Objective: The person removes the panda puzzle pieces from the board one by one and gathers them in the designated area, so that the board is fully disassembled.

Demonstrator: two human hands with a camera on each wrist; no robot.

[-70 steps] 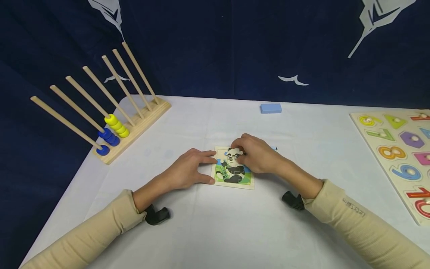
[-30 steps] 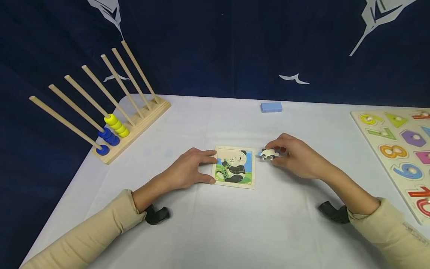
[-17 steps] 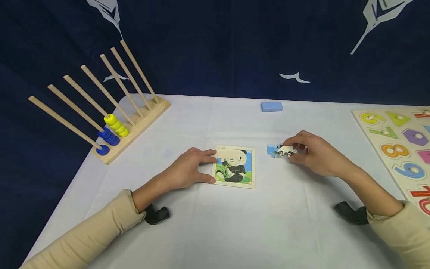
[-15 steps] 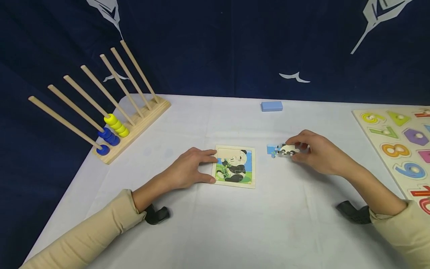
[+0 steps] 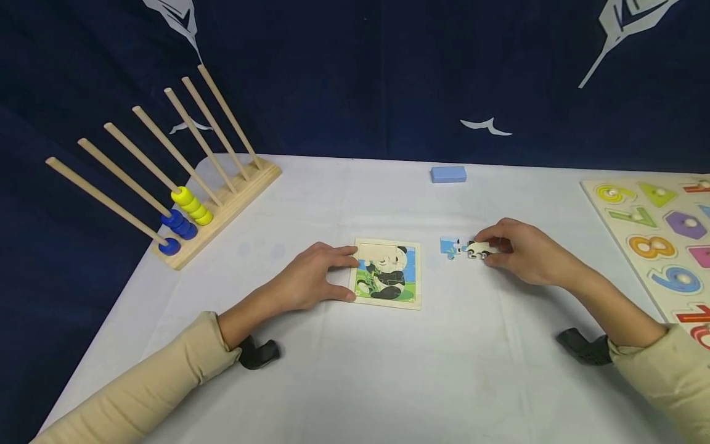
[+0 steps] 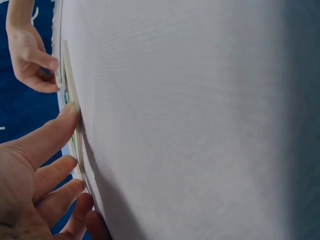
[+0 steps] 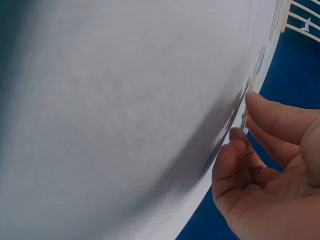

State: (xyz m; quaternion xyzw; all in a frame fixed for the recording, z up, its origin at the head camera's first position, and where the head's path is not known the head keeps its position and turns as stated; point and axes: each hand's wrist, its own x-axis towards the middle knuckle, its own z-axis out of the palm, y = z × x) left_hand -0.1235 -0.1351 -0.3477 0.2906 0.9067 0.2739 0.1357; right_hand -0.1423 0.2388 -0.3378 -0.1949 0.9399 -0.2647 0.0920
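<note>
Left hand [image 5: 310, 277], fingers wide, is touching square wooden puzzle tray [image 5: 373, 252] holding panda pieces [image 5: 388, 285]; right hand [image 5: 520, 253] is pinching flat panda-face piece [image 5: 478, 249] right of tray, beside blue jigsaw piece [image 5: 448, 246].

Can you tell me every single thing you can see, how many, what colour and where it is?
panda puzzle: one, pale wood with green, blue, black and white, middle of the table
panda piece: one, black and white, in the right hand
blue piece: at least one, blue, just left of the panda piece
block: one, light blue, far edge
number board: one, pale with many-coloured shapes, far right
bead stand: one, pale wood, left
beads: several, yellow and blue, on the stand
tablecloth: one, white, under everything
curtain: one, dark blue with white prints, behind
wrist gear: two, black, under the wrists
sleeves: two, beige, on the arms
hands: two, bare; left hand touches the puzzle
</note>
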